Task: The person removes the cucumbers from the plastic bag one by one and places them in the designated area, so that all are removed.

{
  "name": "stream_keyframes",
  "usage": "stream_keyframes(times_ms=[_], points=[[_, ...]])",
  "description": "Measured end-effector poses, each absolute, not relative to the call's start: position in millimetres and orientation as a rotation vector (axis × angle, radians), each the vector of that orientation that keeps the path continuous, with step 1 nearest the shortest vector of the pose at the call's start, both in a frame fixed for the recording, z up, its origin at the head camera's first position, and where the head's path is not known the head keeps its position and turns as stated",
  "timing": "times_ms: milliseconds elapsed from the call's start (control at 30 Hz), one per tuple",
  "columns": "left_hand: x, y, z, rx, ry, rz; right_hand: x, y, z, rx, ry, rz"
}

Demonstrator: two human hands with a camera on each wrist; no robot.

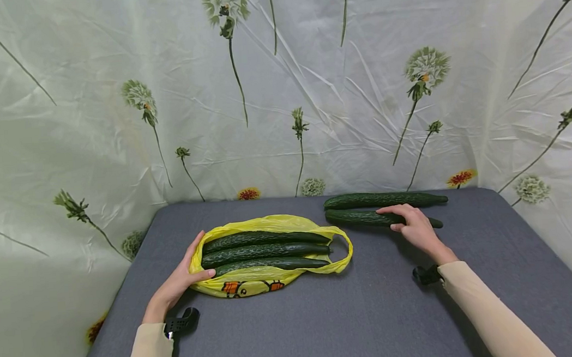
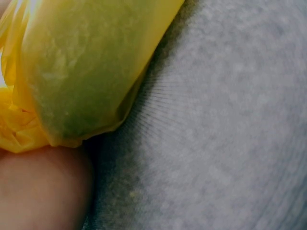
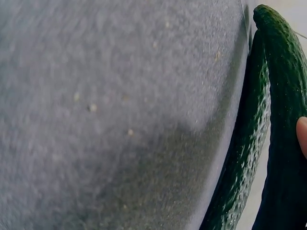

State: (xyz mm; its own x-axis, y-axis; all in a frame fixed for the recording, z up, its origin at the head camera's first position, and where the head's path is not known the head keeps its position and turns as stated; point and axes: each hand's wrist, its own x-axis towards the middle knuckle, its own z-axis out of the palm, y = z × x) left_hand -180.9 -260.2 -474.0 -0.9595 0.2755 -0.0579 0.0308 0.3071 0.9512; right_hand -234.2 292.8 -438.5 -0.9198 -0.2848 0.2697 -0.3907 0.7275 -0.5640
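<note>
A yellow plastic bag (image 1: pixel 269 223) with an orange and black cartoon print lies on its side, its mouth gaping around three long dark green cucumbers (image 1: pixel 266 251). My left hand (image 1: pixel 181 277) grips the bag's left end, thumb over the near rim and fingers at the far side. In the left wrist view a cucumber end shows through the thin yellow film (image 2: pixel 91 72). To the right, my right hand (image 1: pixel 416 230) holds another cucumber (image 1: pixel 354 218) between thumb and fingers near its middle. Just behind that one lies a further cucumber (image 1: pixel 385 199), lengthwise along the table's back edge.
The bag's looped handle (image 1: pixel 350 248) points right, toward the held cucumber. Both hands work over a grey cloth-covered table (image 1: pixel 324 329). A pale curtain (image 1: pixel 280 91) with printed dandelions hangs behind and at the sides. Each wrist carries a small black camera (image 1: pixel 426 275).
</note>
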Motion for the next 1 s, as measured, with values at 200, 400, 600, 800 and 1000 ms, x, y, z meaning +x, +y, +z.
stream_keyframes(times_ms=[200,400,600,800,1000], points=[[-180.1,-259.9,-473.4,0.276,2.357,1.717,-236.6,297.0,-439.5,0.540,-2.766,0.934],[-180.9,-259.3,-474.2,0.258,2.352,1.720,-238.7,300.6,-440.6,0.524,-2.771,0.922],[-181.0,-259.9,-475.0,0.262,2.355,1.713,-241.0,305.2,-440.6,0.503,-2.784,0.944],[-181.2,-259.5,-474.3,0.265,2.354,1.717,-244.2,309.4,-439.7,0.510,-2.791,0.949],[-181.1,-259.6,-474.1,0.254,2.351,1.720,-249.6,314.3,-440.5,0.495,-2.817,1.000]])
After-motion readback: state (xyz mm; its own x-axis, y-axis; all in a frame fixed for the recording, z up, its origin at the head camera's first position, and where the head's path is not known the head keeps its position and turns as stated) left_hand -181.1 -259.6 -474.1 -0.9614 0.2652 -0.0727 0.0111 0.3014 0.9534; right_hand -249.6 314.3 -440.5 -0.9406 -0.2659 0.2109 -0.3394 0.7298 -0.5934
